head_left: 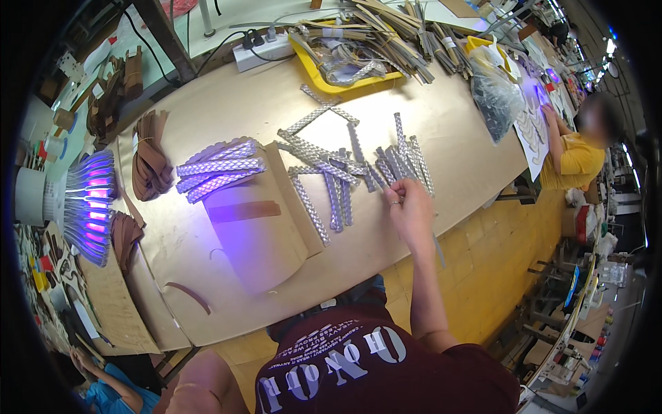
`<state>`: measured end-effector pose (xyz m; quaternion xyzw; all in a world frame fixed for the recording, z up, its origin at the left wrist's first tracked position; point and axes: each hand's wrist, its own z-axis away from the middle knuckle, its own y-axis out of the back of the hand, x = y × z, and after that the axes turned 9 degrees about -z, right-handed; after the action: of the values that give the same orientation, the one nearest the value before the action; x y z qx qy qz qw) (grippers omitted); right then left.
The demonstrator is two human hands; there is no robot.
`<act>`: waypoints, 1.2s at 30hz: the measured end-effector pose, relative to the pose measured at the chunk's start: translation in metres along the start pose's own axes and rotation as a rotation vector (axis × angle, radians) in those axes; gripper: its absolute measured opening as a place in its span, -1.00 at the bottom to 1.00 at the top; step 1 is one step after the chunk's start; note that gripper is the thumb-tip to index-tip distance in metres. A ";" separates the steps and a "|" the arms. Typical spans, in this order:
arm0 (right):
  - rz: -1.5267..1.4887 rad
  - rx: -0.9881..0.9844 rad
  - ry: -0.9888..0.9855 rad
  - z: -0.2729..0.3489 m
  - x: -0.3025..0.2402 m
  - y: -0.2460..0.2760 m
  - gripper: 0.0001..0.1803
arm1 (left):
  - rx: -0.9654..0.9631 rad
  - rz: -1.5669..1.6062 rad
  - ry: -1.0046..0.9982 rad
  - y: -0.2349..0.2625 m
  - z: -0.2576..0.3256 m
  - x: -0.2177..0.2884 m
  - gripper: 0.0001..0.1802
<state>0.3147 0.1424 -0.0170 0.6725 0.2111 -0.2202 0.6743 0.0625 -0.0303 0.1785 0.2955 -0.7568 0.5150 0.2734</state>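
Observation:
My right hand (412, 210), with a ring on one finger, reaches over the right part of the table. Its fingers are pinched together at the lower end of a grey braided strip (378, 177). A thin grey strip (439, 250) sticks out below the hand; whether it is the same piece is hidden. Around the fingertips lie more silver-grey braided strips (336, 196), some crossing in a loose heap. To the left, a stack of braided strips (219, 169) rests on a brown card (258, 252). My left hand is out of sight.
A yellow tray (358, 90) with bundled strips stands at the back beside a white power strip (265, 52). Brown strip bundles (150, 155) and a purple-lit lamp (89, 207) are at left. A plastic bag (496, 96) and a person in yellow (579, 159) are at right.

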 end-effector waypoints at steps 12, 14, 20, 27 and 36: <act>-0.804 -0.411 -0.151 0.002 -0.031 0.054 -0.86 | 0.044 -0.104 0.069 -0.007 -0.007 0.014 -0.53; -0.849 -0.466 -0.138 0.005 -0.045 0.054 -0.86 | 0.046 -0.119 0.032 0.000 -0.001 0.008 -0.56; -0.915 -0.602 -0.084 0.008 -0.076 0.052 -0.86 | 0.089 -0.227 -0.042 0.013 0.014 0.008 -0.63; -0.983 -0.684 -0.024 0.006 -0.105 0.044 -0.88 | 0.325 -0.602 -0.166 0.047 0.048 0.009 -0.71; -1.054 -0.848 0.070 0.009 -0.176 0.012 -0.61 | 0.727 -0.590 -0.012 0.099 0.038 -0.045 -0.75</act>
<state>0.1782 0.1361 0.0951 0.1636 0.6008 -0.3956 0.6751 0.0166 -0.0292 0.0727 0.5775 -0.4126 0.6453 0.2827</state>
